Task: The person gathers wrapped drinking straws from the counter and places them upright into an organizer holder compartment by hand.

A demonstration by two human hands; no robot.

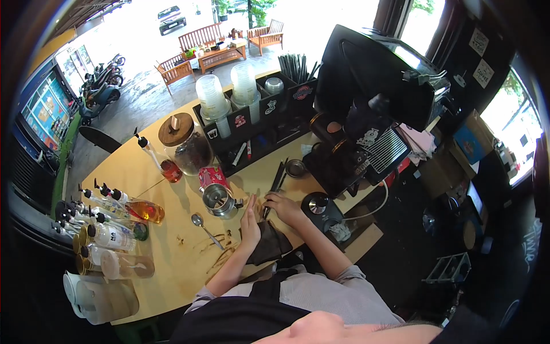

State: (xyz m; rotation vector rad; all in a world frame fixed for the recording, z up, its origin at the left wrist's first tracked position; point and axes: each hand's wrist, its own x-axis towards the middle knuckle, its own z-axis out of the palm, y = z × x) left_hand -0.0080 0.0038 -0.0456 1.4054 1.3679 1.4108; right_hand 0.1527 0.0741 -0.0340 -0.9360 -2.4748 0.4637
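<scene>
My left hand [250, 225] is on its edge over the counter, its fingers straight and together, with nothing visible in it. Just left of its fingertips stands a metal pitcher [219, 202] with a handle. My right hand [282, 207] bends its fingers round the near end of a long, thin black thing [279, 179], perhaps tongs; the grip is partly hidden. A dark cloth [268, 245] lies below both hands at the counter's front edge. A spoon [207, 230] rests left of my left hand, among brown smears [220, 261] on the wood.
A small round metal cup [295, 168] and a black-handled tamper [318, 203] are to the right, near the coffee machine [366, 109]. A lidded jar [184, 144], a red packet [213, 179], several pump bottles [117, 236] and a black organiser with plastic cups [211, 97] stand around the counter.
</scene>
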